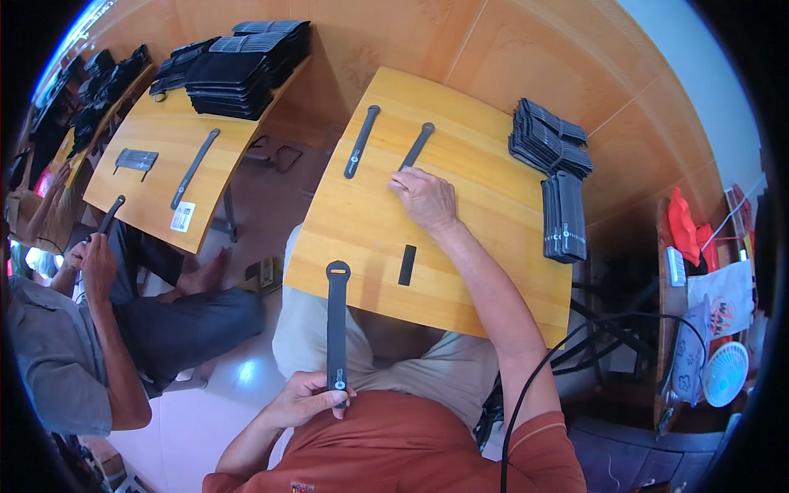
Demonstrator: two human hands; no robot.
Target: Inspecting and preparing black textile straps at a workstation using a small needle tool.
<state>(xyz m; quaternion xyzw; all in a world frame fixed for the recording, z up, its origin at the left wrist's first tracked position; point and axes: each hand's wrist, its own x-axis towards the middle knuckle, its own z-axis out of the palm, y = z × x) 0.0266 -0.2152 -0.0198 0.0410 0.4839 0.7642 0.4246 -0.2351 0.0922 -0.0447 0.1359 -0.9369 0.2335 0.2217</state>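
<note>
My left hand [311, 399] pinches the lower end of a dark strap [337, 320], which stands upright in front of my lap with its slotted, rounded end at the top. On the wooden table, my right hand [427, 197] has its fingers closed at the near end of a second strap [419, 144], hiding that end. A third strap [362, 141] lies to the left of it, slotted end toward the far edge. Nearer to me on the tabletop is a short black strip [407, 265].
Bundled dark straps [549, 135] are stacked at the table's right edge, with another bundle [564, 218] nearer. A co-worker [74, 329] sits left at another table [156, 181] holding a strap. A black cable [534, 370] crosses by my right arm; a small fan [725, 374] stands far right.
</note>
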